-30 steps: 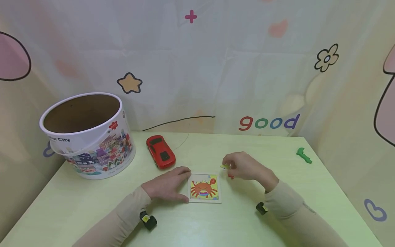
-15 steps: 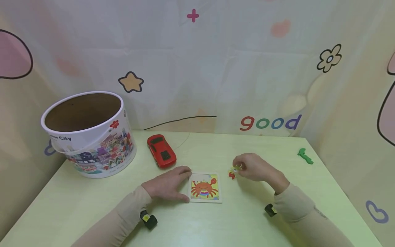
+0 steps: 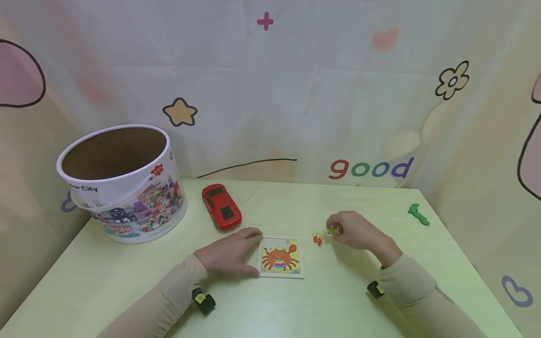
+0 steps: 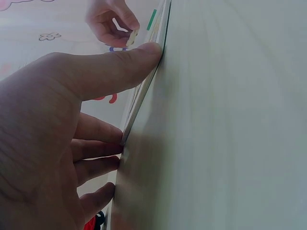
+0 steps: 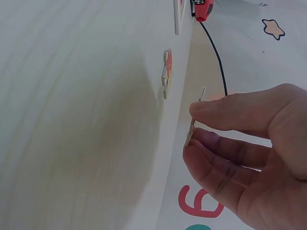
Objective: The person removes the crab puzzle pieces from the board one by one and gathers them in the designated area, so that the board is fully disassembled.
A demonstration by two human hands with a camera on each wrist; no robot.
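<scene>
Crab jigsaw puzzle (image 3: 280, 258) lies against the left hand (image 3: 230, 252), thumb and fingers spread — a gentle brace suits. The right hand (image 3: 352, 230) pinches a yellow jigsaw piece (image 3: 330, 232) just beside a red-and-yellow piece (image 3: 318, 240) — best to avoid nudging it.

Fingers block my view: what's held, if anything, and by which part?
The right hand pinches a jigsaw piece by its edge; the left hand touches the crab puzzle's frame.

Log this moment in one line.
left hand: touches edge of crab puzzle | right hand: pinches puzzle piece | second piece, red and yellow: loose on table, between crab puzzle and right hand
</scene>
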